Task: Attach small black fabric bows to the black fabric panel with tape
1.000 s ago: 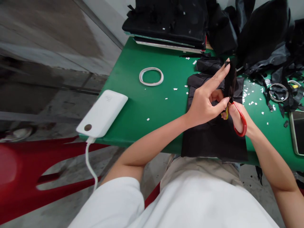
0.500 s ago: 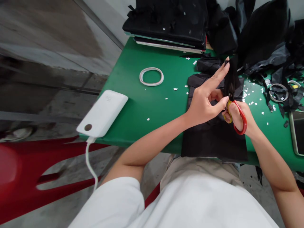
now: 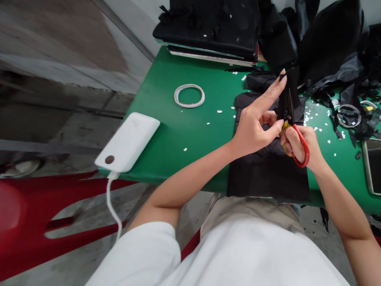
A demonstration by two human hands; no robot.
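My left hand (image 3: pixel 256 123) pinches a small black piece of fabric (image 3: pixel 290 85) between thumb and fingers, with the index finger stretched up along it. My right hand (image 3: pixel 300 149) grips red-and-yellow-handled scissors (image 3: pixel 294 135), whose blades point up into the black piece. Both hands hover over a stack of black fabric sheets (image 3: pixel 268 174) lying on the green table (image 3: pixel 184 127) at its near edge.
A white power bank (image 3: pixel 127 141) with a cable sits at the table's left corner. A white tape ring (image 3: pixel 189 95) lies mid-table. Black folded stacks (image 3: pixel 211 24) and black scraps (image 3: pixel 345 67) crowd the back and right. A phone (image 3: pixel 373 165) lies at right. A red chair (image 3: pixel 35 222) stands at left.
The scissors and the black piece have risen slightly, and the blades have moved further into the fabric. The left index finger tilted a little upward.
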